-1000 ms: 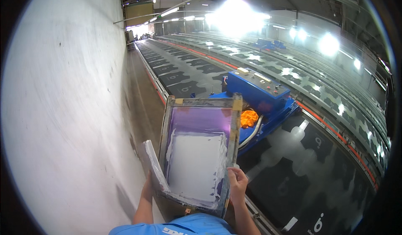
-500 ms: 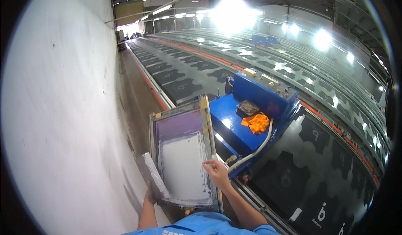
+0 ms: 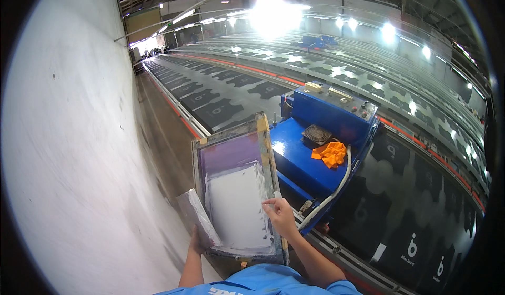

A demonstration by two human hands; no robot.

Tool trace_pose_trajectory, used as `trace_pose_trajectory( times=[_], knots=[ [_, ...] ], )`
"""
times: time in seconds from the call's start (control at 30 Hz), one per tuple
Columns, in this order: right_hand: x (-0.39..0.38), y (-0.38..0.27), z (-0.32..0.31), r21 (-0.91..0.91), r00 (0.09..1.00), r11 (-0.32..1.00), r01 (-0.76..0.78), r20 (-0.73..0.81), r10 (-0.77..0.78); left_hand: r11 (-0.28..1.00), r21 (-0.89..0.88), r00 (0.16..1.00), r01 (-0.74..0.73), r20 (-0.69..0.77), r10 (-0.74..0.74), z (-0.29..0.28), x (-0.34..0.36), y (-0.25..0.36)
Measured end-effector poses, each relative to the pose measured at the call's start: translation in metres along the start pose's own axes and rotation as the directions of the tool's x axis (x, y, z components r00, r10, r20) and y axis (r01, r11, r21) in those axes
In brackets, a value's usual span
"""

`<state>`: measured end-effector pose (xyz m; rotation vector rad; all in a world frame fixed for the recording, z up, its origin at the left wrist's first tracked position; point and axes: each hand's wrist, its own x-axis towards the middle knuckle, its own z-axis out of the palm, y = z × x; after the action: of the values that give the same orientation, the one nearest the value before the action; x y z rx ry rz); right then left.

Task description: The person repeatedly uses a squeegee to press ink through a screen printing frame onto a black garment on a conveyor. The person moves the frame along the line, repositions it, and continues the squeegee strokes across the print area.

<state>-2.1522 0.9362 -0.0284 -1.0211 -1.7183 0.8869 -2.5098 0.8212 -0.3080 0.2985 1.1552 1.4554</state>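
Note:
A silk-screen frame [image 3: 267,174] leans in front of me, with purple mesh [image 3: 226,155] at its far part and a broad patch of white ink [image 3: 239,203] below. At its left side, my left hand [image 3: 195,240] grips a squeegee [image 3: 200,218] whose face is smeared with white ink. The squeegee stands tilted across the frame's left lower edge. My right hand [image 3: 281,216] is over the frame's right edge, thumb and forefinger pinched together by the ink's border. Whatever is between those fingertips is too small to make out.
A blue wheeled machine [image 3: 300,163] on rails stands right of the frame, bearing an orange cloth [image 3: 330,154], a round fan [image 3: 316,134] and a pale hose [image 3: 339,182]. Long print tables with dark garment pieces [image 3: 218,111] stretch away. A white wall [image 3: 79,137] rises close on my left.
The view has turned slightly, shifting the frame and blue machine a little to the right in the picture. My left hand keeps the squeegee; my right hand stays by the frame's right edge.

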Motion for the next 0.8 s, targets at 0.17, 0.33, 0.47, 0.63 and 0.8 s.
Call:
trace_pose_trajectory(
  times=[0.17,0.33,0.47,0.63,0.8],
  knots=[
    [0.025,-0.004,0.027,0.005,1.0,1.0,-0.008,-0.02,0.008,1.0,0.016,1.0,-0.004,-0.001,0.004,-0.012,0.03,0.032],
    [0.051,0.002,0.052,0.016,1.0,1.0,-0.026,-0.014,0.026,0.999,0.043,1.0,0.017,0.011,-0.017,-0.02,0.055,0.058],
    [0.075,0.005,0.071,0.029,1.0,0.999,-0.019,0.01,0.019,0.999,0.049,1.0,-0.003,-0.006,0.003,-0.025,0.074,0.072],
    [0.105,0.016,0.098,0.022,0.999,1.0,-0.014,0.036,0.013,0.999,0.045,0.999,-0.008,-0.045,0.01,-0.03,0.096,0.091],
    [0.136,0.027,0.126,0.015,0.999,1.0,0.001,0.044,-0.002,0.999,0.052,0.998,0.011,-0.056,-0.008,-0.045,0.125,0.111]
  ],
)
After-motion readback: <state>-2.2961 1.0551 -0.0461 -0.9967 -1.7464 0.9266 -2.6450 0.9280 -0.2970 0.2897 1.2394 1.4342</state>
